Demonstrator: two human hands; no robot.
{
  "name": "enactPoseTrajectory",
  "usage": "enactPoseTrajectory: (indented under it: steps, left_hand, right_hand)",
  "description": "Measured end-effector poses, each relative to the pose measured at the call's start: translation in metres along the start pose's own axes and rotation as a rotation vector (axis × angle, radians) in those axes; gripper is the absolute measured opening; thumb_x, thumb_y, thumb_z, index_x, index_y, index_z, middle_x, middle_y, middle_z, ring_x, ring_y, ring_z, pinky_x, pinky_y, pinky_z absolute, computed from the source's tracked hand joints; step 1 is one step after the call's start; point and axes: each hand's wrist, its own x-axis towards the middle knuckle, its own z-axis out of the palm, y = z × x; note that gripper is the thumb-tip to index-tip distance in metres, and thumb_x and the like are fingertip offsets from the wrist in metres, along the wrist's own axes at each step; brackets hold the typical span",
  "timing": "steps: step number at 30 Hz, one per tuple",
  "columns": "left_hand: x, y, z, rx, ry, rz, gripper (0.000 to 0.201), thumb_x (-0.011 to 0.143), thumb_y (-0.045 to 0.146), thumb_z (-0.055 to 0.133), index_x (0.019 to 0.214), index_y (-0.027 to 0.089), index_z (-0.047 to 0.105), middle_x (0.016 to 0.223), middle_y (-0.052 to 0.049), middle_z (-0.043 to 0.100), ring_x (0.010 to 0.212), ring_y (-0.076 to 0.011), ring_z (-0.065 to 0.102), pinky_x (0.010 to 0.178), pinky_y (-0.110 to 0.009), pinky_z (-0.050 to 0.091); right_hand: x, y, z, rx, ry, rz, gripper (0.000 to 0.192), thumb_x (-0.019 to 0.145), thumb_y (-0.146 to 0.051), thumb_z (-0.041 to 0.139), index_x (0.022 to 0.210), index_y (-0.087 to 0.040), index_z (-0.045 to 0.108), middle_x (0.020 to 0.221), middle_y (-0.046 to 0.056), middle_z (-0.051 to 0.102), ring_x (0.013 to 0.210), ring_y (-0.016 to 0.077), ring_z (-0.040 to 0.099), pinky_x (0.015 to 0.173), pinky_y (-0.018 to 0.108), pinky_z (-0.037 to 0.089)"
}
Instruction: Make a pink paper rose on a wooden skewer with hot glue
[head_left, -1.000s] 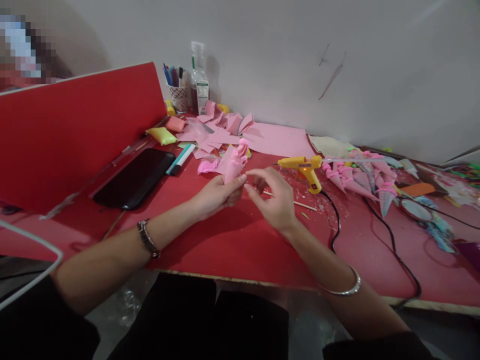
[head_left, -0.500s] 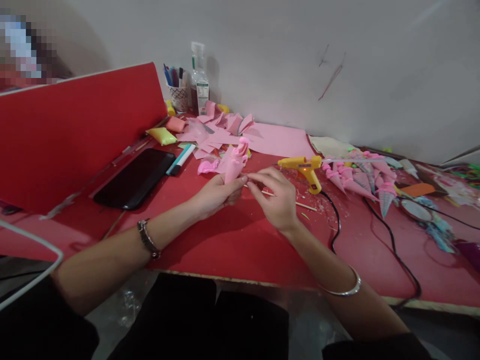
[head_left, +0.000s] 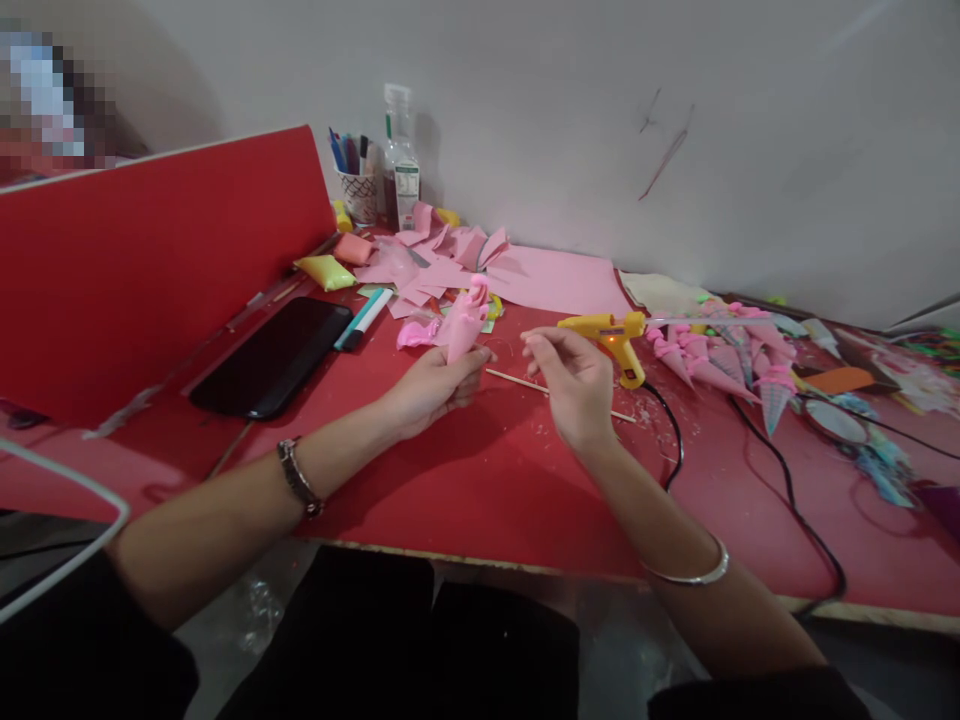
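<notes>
My left hand (head_left: 435, 388) is wrapped round a small pink paper cone (head_left: 463, 338), held upright with a soft pink swirl on top. To the right of it, my right hand (head_left: 576, 388) is raised with thumb and fingers pinched together. Whatever lies in the pinch is too small to make out; a faint thin strand seems to run between the two hands. Below the right hand a thin wooden stick (head_left: 517, 379) rests on the table, partly covered by it. Just behind that hand stands a yellow hot glue gun (head_left: 621, 352) with its light lit.
Several finished cones (head_left: 724, 365) are piled at the right, by the black cables (head_left: 787, 470). Pink paper scraps (head_left: 420, 265) lie at the back, near a bottle (head_left: 403, 185) and a pen cup (head_left: 358, 195). A black phone (head_left: 274, 355) lies left, before a red panel (head_left: 165, 270).
My right hand has drawn away from the cone to the right and up, its fingers still pinched. The cone tilts slightly to the left in my left hand.
</notes>
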Motion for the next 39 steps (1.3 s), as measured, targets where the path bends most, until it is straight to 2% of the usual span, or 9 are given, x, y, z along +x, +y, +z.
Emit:
enactPoseTrajectory:
  steps: [6,12,17,24,30,33,36,39]
  left_hand:
    - [0.0000,-0.0004,0.0003,0.036,-0.028,-0.045,0.028,0.081,0.020,0.046,0.055,0.016,0.035,0.044,0.009,0.024,0.037,-0.0020,0.021,0.037,-0.016,0.016]
    - [-0.0007,-0.0020,0.0013,0.071,-0.030,-0.095,0.019,0.082,0.020,0.046,0.063,0.014,0.044,0.042,0.010,0.024,0.036,-0.0016,0.020,0.037,-0.016,0.014]
    - [-0.0013,-0.0016,0.0011,0.050,-0.052,-0.089,0.019,0.080,0.020,0.048,0.063,0.014,0.043,0.043,0.010,0.026,0.036,-0.0010,0.021,0.037,-0.016,0.016]
    - [-0.0014,-0.0016,0.0024,0.068,-0.057,-0.098,0.021,0.081,0.021,0.048,0.062,0.014,0.043,0.042,0.010,0.026,0.036,-0.0011,0.021,0.037,-0.016,0.014]
    - [-0.0018,-0.0029,0.0036,0.096,-0.048,-0.098,0.026,0.080,0.019,0.047,0.056,0.015,0.039,0.041,0.008,0.028,0.036,-0.0016,0.023,0.037,-0.017,0.016]
    - [-0.0018,-0.0027,0.0039,0.103,-0.053,-0.093,0.027,0.081,0.019,0.047,0.055,0.015,0.038,0.041,0.009,0.028,0.036,-0.0016,0.022,0.037,-0.018,0.016]
    - [-0.0025,-0.0021,0.0044,0.121,-0.053,-0.089,0.026,0.081,0.019,0.047,0.056,0.015,0.039,0.041,0.009,0.028,0.035,-0.0016,0.023,0.037,-0.018,0.016]
    - [-0.0031,-0.0023,0.0047,0.141,-0.049,-0.090,0.027,0.080,0.019,0.047,0.055,0.015,0.039,0.040,0.008,0.030,0.035,-0.0019,0.025,0.038,-0.018,0.017]
  right_hand:
    - [-0.0017,-0.0025,0.0020,0.050,-0.047,0.025,0.004,0.070,-0.016,0.057,0.072,-0.019,0.060,0.064,-0.004,0.060,0.052,0.0051,0.053,0.051,0.019,0.048]
    - [-0.0027,-0.0018,0.0044,0.097,-0.062,-0.005,0.006,0.069,-0.013,0.058,0.071,-0.017,0.054,0.064,-0.005,0.058,0.058,0.0066,0.059,0.057,0.020,0.051]
    - [-0.0025,-0.0023,0.0036,0.077,-0.063,-0.004,0.010,0.074,-0.014,0.052,0.082,-0.018,0.058,0.073,-0.002,0.063,0.064,0.0082,0.062,0.062,0.024,0.054]
    - [-0.0036,-0.0034,0.0041,0.118,-0.048,-0.010,0.003,0.072,-0.016,0.056,0.071,-0.018,0.053,0.063,-0.004,0.061,0.057,0.0084,0.062,0.058,0.023,0.054]
    - [-0.0041,-0.0018,0.0051,0.084,-0.028,-0.014,0.009,0.073,-0.016,0.054,0.081,-0.019,0.050,0.073,-0.001,0.063,0.069,0.0105,0.064,0.065,0.024,0.055]
    - [-0.0051,-0.0007,0.0041,0.085,-0.043,-0.017,0.007,0.075,-0.017,0.053,0.082,-0.019,0.050,0.072,-0.001,0.063,0.069,0.0108,0.064,0.067,0.026,0.054]
    - [-0.0052,-0.0009,0.0016,0.028,-0.049,-0.069,0.003,0.074,-0.018,0.054,0.076,-0.018,0.055,0.071,-0.001,0.062,0.065,0.0104,0.062,0.063,0.025,0.053]
    - [-0.0045,-0.0025,-0.0005,-0.117,-0.052,-0.185,0.004,0.073,-0.018,0.056,0.073,-0.019,0.059,0.068,-0.002,0.061,0.063,0.0096,0.059,0.061,0.025,0.051]
